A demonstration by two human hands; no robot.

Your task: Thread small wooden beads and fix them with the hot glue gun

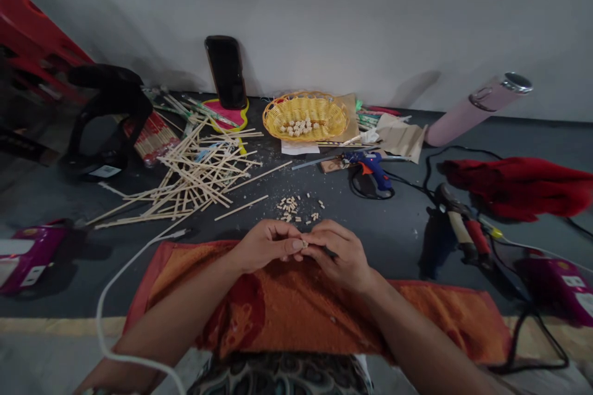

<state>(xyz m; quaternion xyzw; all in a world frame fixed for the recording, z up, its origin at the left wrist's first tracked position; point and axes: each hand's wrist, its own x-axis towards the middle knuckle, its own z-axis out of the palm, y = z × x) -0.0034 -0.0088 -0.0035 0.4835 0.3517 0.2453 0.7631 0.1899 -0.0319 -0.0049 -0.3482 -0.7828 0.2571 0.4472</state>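
Observation:
My left hand and my right hand meet above an orange towel. Both are closed, thumbs and fingers pinching a small cluster of wooden pieces between them. Fingertips cover most of it. Just beyond my hands, several short cut wooden pieces lie scattered on the dark table. A yellow wicker basket farther back holds several pale little clusters. To the left spreads a loose heap of thin wooden sticks.
A blue glue gun with a black cord lies right of centre. Pliers and a red cloth are at right, near a pink bottle. A phone leans on the wall. A white cable crosses my left forearm.

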